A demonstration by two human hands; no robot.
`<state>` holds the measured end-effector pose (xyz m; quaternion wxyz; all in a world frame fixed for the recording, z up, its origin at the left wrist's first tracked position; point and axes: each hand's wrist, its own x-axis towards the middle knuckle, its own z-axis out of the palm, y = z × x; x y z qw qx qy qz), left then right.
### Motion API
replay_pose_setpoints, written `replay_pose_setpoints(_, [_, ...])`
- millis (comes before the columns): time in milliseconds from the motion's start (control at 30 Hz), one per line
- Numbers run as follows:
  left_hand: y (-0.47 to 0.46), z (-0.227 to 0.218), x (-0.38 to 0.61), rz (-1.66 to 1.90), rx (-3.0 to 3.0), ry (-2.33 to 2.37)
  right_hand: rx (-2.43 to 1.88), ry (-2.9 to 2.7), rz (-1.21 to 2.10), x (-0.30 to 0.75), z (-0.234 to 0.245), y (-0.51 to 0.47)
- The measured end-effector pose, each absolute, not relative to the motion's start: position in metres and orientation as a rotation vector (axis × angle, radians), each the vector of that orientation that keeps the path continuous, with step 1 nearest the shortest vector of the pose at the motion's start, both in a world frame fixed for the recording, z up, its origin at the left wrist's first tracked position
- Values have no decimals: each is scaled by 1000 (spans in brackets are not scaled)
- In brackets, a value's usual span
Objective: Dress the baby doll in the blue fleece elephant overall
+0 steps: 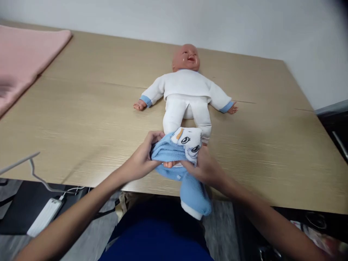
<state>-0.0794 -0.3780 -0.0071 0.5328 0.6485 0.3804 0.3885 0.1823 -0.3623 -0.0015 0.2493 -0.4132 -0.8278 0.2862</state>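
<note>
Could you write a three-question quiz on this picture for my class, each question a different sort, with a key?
1. True or false: the doll lies face down.
2. Fill in: as we see it, the pink cloth lies toward the ____ edge of the picture.
3. Choose: what do the left hand and the right hand both hold?
A) the pink cloth
B) the blue fluffy item
C) the doll's arms

Key: 1 false, it lies face up; 2 left; 3 B.
</note>
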Motion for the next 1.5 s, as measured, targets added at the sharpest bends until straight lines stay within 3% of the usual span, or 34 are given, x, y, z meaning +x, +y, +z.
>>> replay_pose_setpoints(267, [-320,-14,-102,930,1805,763,-809,-2238,522,198,6,-320])
replay_pose_setpoints(433, [-297,-6,-99,770,1754,643,-787,-2185,650,203,8,-309])
replay_pose_setpoints(700, [-294,-14,-108,867,1419,658,-841,-2113,1096,208,24,-307])
replay_pose_setpoints(1100, [-287,-18,-107,905,1412,666,-973,-2008,1047,204,26,-311])
replay_pose_setpoints(1500, [-287,-14,-104,1062,1515,886,-985,-2138,1274,250,60,-304])
